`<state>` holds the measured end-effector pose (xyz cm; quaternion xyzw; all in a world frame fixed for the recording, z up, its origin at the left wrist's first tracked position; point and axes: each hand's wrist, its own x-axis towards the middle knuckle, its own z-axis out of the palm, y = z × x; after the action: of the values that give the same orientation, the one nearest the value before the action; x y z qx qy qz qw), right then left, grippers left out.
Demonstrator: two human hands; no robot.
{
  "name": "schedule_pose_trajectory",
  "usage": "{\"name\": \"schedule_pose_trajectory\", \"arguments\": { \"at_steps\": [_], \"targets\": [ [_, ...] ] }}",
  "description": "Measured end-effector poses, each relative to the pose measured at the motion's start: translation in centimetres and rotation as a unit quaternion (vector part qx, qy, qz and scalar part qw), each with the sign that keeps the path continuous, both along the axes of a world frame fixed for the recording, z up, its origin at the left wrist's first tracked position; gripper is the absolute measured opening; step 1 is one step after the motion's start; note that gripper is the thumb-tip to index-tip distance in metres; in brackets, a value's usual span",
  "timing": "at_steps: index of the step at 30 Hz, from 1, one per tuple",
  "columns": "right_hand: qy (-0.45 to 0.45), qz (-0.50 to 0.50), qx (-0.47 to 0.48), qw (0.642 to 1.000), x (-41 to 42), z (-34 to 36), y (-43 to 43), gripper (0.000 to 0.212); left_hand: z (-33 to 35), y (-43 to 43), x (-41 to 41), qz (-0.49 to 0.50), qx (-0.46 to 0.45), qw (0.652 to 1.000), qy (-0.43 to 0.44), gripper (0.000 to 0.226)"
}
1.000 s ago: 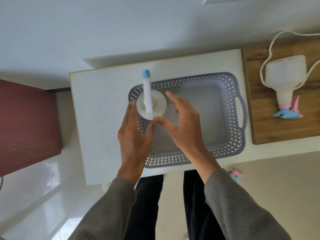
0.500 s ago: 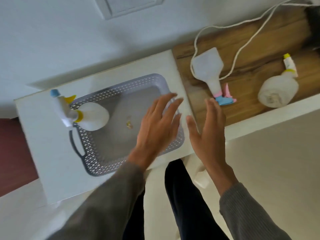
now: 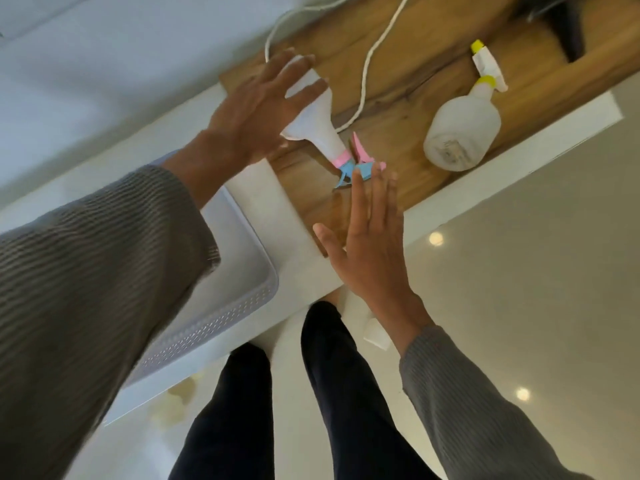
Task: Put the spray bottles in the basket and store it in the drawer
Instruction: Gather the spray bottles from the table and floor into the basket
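Grey ribbed sleeves frame the view from above, with dark trousers (image 3: 304, 393) between them at the bottom. Under the left sleeve (image 3: 90, 271), a pale perforated plastic basket (image 3: 239, 306) sits on a white cabinet top (image 3: 277, 216); only its near right corner shows, and what it holds is hidden by the arm.

Reaching forward, the right hand (image 3: 372, 251) is flat and open, fingers straight and close together, palm facing left, holding nothing. Its fingertips (image 3: 356, 174) overlap the blue and pink trigger head of a spray bottle (image 3: 322, 129) in this view; whether they touch it cannot be told.

That bottle, white and flat-bodied, lies on its side on a wooden surface (image 3: 398, 133) just right of the white top, nozzle end pointing toward the viewer. Over its broad far end the left hand (image 3: 256, 109) is spread wide open, fingers fanned, gripping nothing; it is motion-blurred, so contact cannot be judged.

Further right on the wood, well apart from the first, a second spray bottle (image 3: 464, 129) lies on its side: round, translucent white, with a yellow collar and yellow nozzle tip pointing away. A white cord (image 3: 367, 60) loops across the wood behind the first bottle. Beyond is a pale wall, and to the right a glossy beige floor.
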<state>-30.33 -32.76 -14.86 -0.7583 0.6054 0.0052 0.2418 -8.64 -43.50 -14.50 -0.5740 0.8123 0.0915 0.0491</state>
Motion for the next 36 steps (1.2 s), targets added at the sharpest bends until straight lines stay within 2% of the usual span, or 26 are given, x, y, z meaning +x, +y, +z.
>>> {"name": "schedule_pose_trajectory", "arguments": {
  "at_steps": [3,5,7,10,13,15,17,20,23,27,31,36],
  "targets": [
    [-0.039,-0.030,0.004,0.999,0.0,0.1,-0.3,0.082,0.1,-0.1,-0.1,0.030,-0.005,1.000,0.003,0.082],
    [-0.109,-0.076,0.006,0.991,0.3,0.4,-0.5,0.078,0.1,0.5,-0.2,0.079,0.010,0.997,0.017,0.086],
    [-0.186,-0.135,0.003,0.973,1.1,1.2,-0.4,0.074,0.1,1.3,0.2,0.136,0.012,0.989,0.056,0.086],
    [-0.269,-0.204,-0.009,0.941,2.0,2.3,-0.8,0.069,0.3,3.6,0.2,0.230,-0.038,0.963,0.133,0.085],
    [-0.333,-0.269,0.021,0.904,2.0,3.7,-1.8,0.066,1.4,6.2,-0.7,0.328,-0.076,0.912,0.232,0.088],
    [-0.376,-0.234,0.069,0.894,8.9,4.8,0.2,0.062,2.2,12.1,5.1,0.432,-0.137,0.851,0.265,0.089],
    [-0.411,-0.236,0.077,0.877,9.4,6.0,-0.5,0.060,2.1,14.2,3.8,0.452,-0.147,0.817,0.325,0.089],
    [-0.446,-0.192,0.092,0.870,10.7,6.6,-0.5,0.059,2.2,17.5,2.0,0.493,-0.121,0.773,0.382,0.089],
    [-0.441,-0.102,0.101,0.886,15.2,7.0,1.9,0.045,1.4,22.0,4.0,0.524,-0.115,0.742,0.401,0.088],
    [-0.409,-0.034,0.099,0.906,19.4,5.8,5.2,0.028,0.3,25.7,6.1,0.553,-0.077,0.731,0.393,0.089],
    [-0.377,0.012,0.077,0.923,22.1,4.7,8.0,0.033,-0.7,27.9,8.4,0.566,-0.061,0.750,0.336,0.090],
    [-0.361,0.042,0.047,0.931,24.1,3.5,9.8,0.036,-0.9,27.9,10.3,0.524,-0.066,0.793,0.304,0.079]
  ]
}}
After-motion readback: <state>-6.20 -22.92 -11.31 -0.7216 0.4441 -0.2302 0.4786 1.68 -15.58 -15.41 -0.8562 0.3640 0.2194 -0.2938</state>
